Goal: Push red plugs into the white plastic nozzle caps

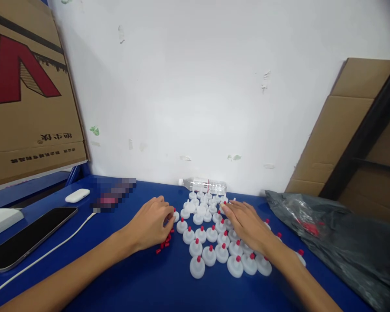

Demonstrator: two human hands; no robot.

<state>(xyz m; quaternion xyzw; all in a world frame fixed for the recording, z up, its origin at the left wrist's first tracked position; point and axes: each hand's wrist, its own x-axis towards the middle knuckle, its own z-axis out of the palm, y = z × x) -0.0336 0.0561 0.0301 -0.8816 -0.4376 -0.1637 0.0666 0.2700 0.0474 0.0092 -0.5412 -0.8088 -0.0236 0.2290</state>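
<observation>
My left hand (154,221) is closed, its fingers curled down over a small pile of red caps (164,245). Whatever its fingertips hold is hidden. My right hand (247,223) reaches over a group of white dispenser tops, fingers stretched out and palm down. Its thumb tip is beside a red-tipped top at the back of the group, and whether they touch is unclear. Each front white top (197,268) stands upright with a red cap on its spout. Farther back, several white tops (200,209) have bare spouts. The right hand and forearm cover part of the group.
A clear plastic bottle (211,186) lies against the wall. On the left are a phone (29,238), a white case (77,196), a white cable (56,246) and a large cardboard box (32,125). A dark plastic bag (338,247) covers the right side.
</observation>
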